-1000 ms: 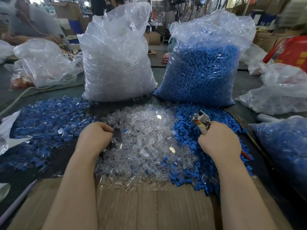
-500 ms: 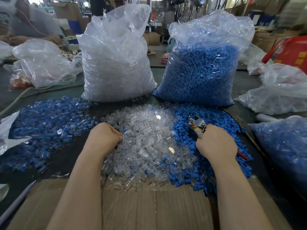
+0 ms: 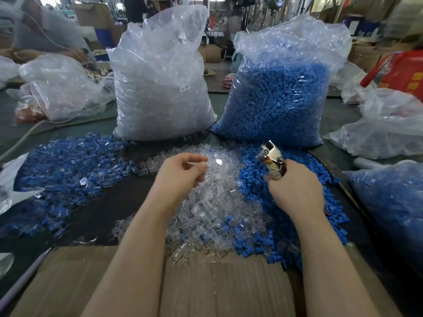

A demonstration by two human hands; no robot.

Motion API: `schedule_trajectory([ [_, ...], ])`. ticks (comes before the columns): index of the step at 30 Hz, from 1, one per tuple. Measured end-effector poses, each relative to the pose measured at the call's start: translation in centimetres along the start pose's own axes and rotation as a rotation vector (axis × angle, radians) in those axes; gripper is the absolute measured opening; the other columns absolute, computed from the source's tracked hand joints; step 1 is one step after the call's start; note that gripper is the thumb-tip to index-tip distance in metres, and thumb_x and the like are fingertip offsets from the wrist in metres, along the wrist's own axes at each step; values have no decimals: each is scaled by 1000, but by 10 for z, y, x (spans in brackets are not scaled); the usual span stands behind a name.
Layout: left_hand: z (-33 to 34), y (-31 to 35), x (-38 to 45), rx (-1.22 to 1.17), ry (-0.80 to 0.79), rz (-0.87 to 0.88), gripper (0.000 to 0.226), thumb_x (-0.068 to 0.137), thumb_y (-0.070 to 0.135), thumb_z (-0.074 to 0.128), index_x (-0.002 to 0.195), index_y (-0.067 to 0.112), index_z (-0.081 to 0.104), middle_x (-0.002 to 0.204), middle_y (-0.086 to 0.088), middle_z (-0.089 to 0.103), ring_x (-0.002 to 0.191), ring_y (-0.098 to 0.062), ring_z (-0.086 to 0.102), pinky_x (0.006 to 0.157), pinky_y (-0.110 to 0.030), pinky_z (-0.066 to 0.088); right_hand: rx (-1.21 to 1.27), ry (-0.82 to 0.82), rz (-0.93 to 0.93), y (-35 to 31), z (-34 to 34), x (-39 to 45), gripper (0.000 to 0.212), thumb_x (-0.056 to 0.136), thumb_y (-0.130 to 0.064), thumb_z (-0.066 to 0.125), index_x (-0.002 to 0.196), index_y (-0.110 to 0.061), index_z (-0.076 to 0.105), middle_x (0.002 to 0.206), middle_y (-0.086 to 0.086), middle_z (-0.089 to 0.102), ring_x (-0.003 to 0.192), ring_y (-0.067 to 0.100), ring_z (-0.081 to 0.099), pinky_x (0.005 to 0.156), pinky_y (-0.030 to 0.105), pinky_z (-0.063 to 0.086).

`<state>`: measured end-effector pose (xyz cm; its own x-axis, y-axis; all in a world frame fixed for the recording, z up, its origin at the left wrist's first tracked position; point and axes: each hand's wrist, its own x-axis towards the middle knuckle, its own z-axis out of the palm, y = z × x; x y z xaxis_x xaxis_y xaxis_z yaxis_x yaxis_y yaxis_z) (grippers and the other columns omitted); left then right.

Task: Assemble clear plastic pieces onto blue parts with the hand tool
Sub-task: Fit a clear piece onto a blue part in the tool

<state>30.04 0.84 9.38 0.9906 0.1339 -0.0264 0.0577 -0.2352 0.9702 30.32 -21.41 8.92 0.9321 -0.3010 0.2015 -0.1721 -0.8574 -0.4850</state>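
Clearly a good deal is already lying finished: a broad heap of joined blue-and-clear pieces [image 3: 68,170] is spreading over the counter [image 3: 109,202] on the left. Much more is waiting, judging by the loose clear pieces [image 3: 217,209] and loose blue parts [image 3: 258,186] in the middle, and the two full sacks behind, one clear [image 3: 160,88], one blue [image 3: 279,99]. The left hand [image 3: 183,175] is hovering above the clear pile with its fingertips pinching what looks like one clear piece, while the right hand [image 3: 295,191] is gripping the hand tool [image 3: 271,156], its metal head pointing up and away.

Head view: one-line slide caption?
Left hand pinches a clear piece over the clear pile; right hand grips the hand tool.
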Motion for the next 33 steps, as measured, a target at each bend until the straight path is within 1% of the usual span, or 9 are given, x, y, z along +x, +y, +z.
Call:
schedule_trajectory([
  [7,24,10,-5,-223,-20,-73,14,89,3,61,97,12,69,79,-3,74,65,-7,67,56,-15,50,337,-103,-83,-6,-7,-3,19,85,-37,68,75,-22,61,64,-6,60,60,15,53,51,30,37],
  [11,29,11,-7,-269,-38,-75,13,88,0,64,96,8,70,83,-7,75,78,-16,74,66,-21,56,468,-140,-75,-9,-9,-5,17,84,-34,70,73,-23,64,50,-10,54,48,9,44,49,27,33],
  [15,33,9,-10,-232,-59,-66,10,85,3,73,91,11,74,87,-7,76,89,-19,74,80,-25,59,528,-127,-101,-14,-11,-7,17,84,-32,73,73,-24,64,61,-8,59,56,9,49,53,28,39],
  [18,35,11,-12,-280,-46,-62,12,86,4,73,89,16,76,86,-3,77,88,-14,73,78,-21,57,572,-108,-116,-16,-10,-7,15,85,-30,73,74,-24,64,66,-7,62,59,8,52,56,27,42],
  [22,35,13,-13,-238,7,-43,16,85,10,75,82,26,77,77,11,75,69,5,65,63,-10,50,404,-123,-124,-15,-9,-6,11,86,-30,68,79,-23,65,68,-8,63,64,13,57,56,31,44],
  [24,35,12,-13,-237,25,-45,17,85,10,75,81,27,77,71,12,73,62,3,60,62,-12,49,171,-98,-106,-13,-8,-4,12,88,-28,62,80,-19,61,72,-1,62,65,19,55,54,32,42],
  [27,33,12,-13,-239,30,-41,14,85,10,75,82,24,77,67,9,69,64,-5,56,64,-17,50,-159,-23,-11,-8,-7,-3,18,88,-22,57,74,-15,46,77,4,54,57,19,43,50,29,29],
  [31,31,11,-11,-254,26,-42,14,84,8,76,81,22,78,70,5,70,66,-8,56,62,-16,51,-279,-91,185,2,-8,-4,21,89,-27,63,91,-14,46,119,14,50,56,20,39,54,32,31],
  [33,32,11,-11,-256,22,-49,13,84,8,76,83,21,78,69,8,71,65,-6,57,60,-13,50,-298,-129,197,4,-6,-5,21,89,-27,63,92,-12,50,116,14,53,59,21,43,57,33,35],
])
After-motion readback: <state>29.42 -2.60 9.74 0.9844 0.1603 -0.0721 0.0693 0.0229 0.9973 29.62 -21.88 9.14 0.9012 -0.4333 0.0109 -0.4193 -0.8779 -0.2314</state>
